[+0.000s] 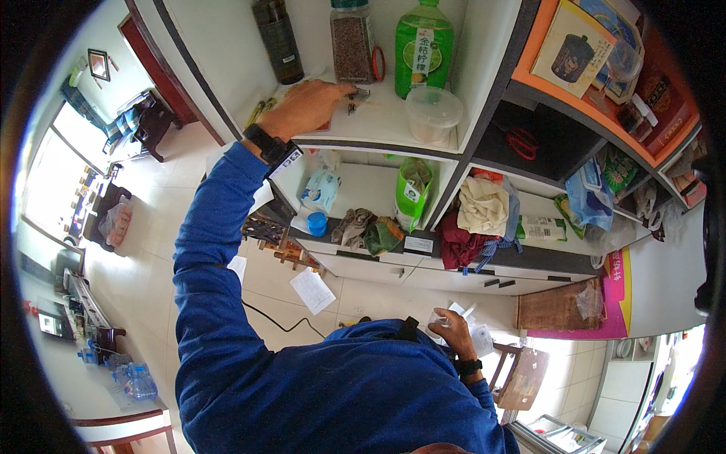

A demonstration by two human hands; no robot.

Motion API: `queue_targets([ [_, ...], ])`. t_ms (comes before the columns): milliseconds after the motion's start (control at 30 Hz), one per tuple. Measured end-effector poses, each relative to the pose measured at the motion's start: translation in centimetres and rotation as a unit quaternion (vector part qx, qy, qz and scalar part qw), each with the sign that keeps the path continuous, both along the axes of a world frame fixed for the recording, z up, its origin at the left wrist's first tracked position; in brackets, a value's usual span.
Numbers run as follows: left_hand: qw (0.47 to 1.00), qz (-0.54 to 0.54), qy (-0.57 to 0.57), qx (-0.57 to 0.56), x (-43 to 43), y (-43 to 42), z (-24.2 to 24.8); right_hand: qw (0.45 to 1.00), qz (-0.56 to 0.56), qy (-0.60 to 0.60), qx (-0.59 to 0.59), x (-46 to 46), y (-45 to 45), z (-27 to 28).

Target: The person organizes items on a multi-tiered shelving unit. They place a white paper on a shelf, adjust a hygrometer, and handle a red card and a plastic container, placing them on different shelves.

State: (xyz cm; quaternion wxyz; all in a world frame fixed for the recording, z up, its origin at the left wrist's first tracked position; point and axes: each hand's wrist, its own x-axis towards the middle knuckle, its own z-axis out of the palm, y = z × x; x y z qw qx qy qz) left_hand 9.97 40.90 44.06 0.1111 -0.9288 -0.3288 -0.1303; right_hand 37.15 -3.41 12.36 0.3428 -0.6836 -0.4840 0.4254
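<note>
My left hand (312, 108), with a dark band at the wrist, reaches into the upper white shelf compartment. Its blurred fingertips are at a small dark object (358, 100); whether they grip it is unclear. Part of a flat red item (323, 126) shows under the hand. Behind stand a dark bottle (279, 45), a clear jar of small brown grains (353, 48) with a red ring (378, 63) beside it, and a green bottle (424, 51). A clear plastic tub (433, 114) stands at the right. Down by my body, my right hand (456, 335) holds a clear plastic container (439, 322).
Lower compartments hold a wipes pack (321, 190), a blue tub (317, 223), cloths (482, 207) and a green bag (413, 193). Red-handled scissors (520, 143) lie in a dark compartment. Papers (313, 290) and a black cable (283, 329) lie on the floor; a wooden stool (524, 378) stands at the right.
</note>
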Motion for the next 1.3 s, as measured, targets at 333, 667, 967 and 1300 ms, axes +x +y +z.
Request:
queue_targets([
  [333,0.921,-0.032,-0.348,-0.171,-3.4,-5.2,1.8,1.000,-0.010,0.020,-0.006,0.2,-0.2,-0.4],
  [667,0.663,0.075,-0.405,-0.625,-3.1,-19.6,-19.6,0.999,-0.027,0.035,-0.008,0.5,0.1,-1.4],
  [967,0.563,0.112,-0.490,-0.656,-3.7,-24.8,-24.6,0.995,-0.060,0.015,0.081,1.5,5.7,3.3],
  [1300,0.621,0.056,-0.421,-0.658,-1.9,-26.5,-22.1,0.965,-0.016,0.156,0.208,-1.3,10.9,10.7],
])
